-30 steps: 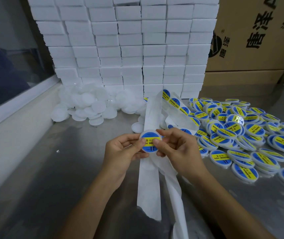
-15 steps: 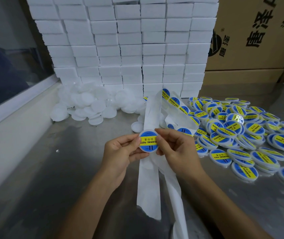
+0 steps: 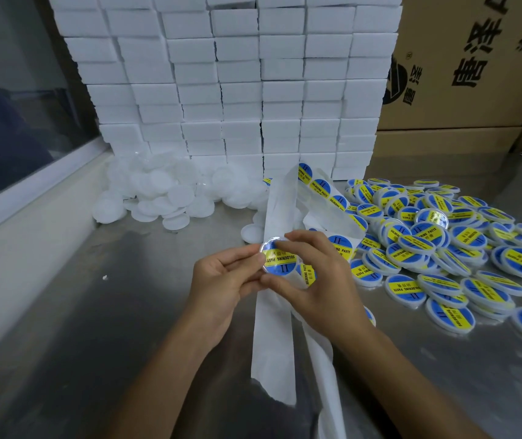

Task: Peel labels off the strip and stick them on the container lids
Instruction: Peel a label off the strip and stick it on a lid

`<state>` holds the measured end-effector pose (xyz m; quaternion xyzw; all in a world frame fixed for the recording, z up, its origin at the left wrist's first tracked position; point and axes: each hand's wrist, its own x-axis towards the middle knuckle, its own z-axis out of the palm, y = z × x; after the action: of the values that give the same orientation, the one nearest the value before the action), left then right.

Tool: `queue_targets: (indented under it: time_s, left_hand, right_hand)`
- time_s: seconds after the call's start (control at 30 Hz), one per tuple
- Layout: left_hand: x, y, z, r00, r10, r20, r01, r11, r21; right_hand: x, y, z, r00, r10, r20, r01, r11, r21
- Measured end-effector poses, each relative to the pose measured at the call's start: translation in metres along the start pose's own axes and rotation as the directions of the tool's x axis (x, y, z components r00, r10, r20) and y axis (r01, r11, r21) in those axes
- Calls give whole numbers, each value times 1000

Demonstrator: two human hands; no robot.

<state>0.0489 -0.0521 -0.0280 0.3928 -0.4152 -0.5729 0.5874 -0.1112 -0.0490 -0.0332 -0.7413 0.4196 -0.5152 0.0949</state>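
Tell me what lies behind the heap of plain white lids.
Behind the plain white lids rises a wall of stacked white boxes. Its bottom row is partly covered by the heap, so what sits there cannot be seen.

— What colours does the label (image 3: 279, 258) on the held lid carry?
— Blue, with a yellow band across it printed in dark letters reading "SOLDERING PASTE".
— And the strip (image 3: 277, 312)?
— White backing paper, with more blue-and-yellow labels near its top.
— The pile of finished lids (image 3: 462, 248)?
— White rims, each with the same blue and yellow face.
— The unlabelled lids (image 3: 158, 194)?
— Plain white, like the stacked boxes (image 3: 237, 83) behind them.
— Anything else?
— A brown cardboard carton (image 3: 475, 74) with black printed characters, and a grey, dull-shining bench (image 3: 111, 312).
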Motion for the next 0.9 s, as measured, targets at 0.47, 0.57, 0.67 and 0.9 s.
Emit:
queue_targets:
  time_s: [0.47, 0.57, 0.67, 0.9]
  left_hand:
    - [12, -34, -14, 961, 265, -79, -128, 680, 722]
    - [13, -34, -12, 972, 233, -12, -147, 650, 746]
    - [12, -31, -12, 980, 200, 19, -145, 643, 752]
    - [12, -30, -13, 979, 199, 33, -158, 655, 739]
  right_hand:
    - [34, 58, -58, 930, 245, -275, -311, 923, -228]
    - [46, 86, -78, 870, 359, -338, -466, 822, -327]
    - [51, 105, -90, 837, 451, -310, -546, 725, -420]
    - [49, 118, -91, 822, 511, -252, -552, 606, -573]
